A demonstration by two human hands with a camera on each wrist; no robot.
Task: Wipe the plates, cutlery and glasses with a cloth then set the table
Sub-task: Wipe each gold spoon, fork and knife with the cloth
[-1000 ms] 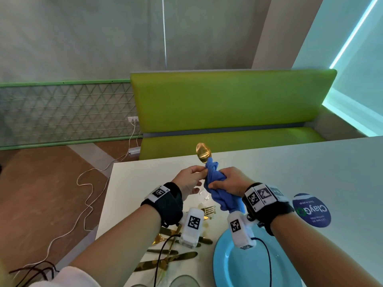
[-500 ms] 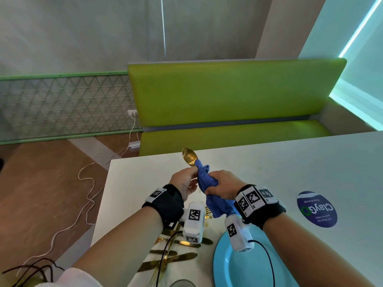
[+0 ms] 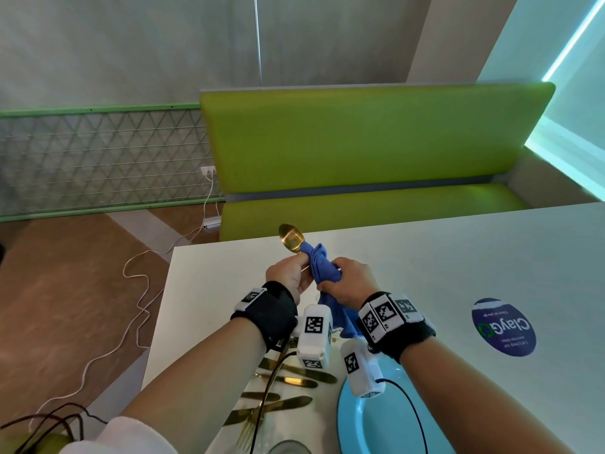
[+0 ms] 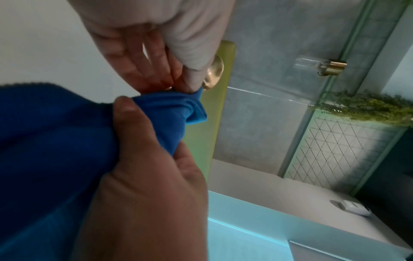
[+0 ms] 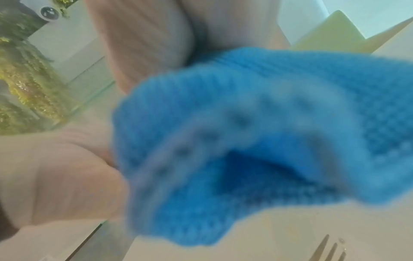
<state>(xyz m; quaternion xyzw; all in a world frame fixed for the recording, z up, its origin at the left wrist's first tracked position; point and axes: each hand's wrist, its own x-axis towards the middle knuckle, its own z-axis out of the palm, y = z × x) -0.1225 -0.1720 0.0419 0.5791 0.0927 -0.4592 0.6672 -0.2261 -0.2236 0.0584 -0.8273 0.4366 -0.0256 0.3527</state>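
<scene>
I am seated in a restaurant or café booth: a lime-green upholstered bench [image 3: 366, 152] faces my white rectangular table [image 3: 458, 257], which bears a round blue branded sticker [image 3: 503, 326].

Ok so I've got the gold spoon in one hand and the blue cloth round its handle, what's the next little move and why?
Probably slide the blue cloth up over the bowl of the gold spoon. The right hand has the cloth bunched around the handle just below the bowl, while the left hand grips the spoon, so the bowl sticks out bare and looks unwiped.
</scene>
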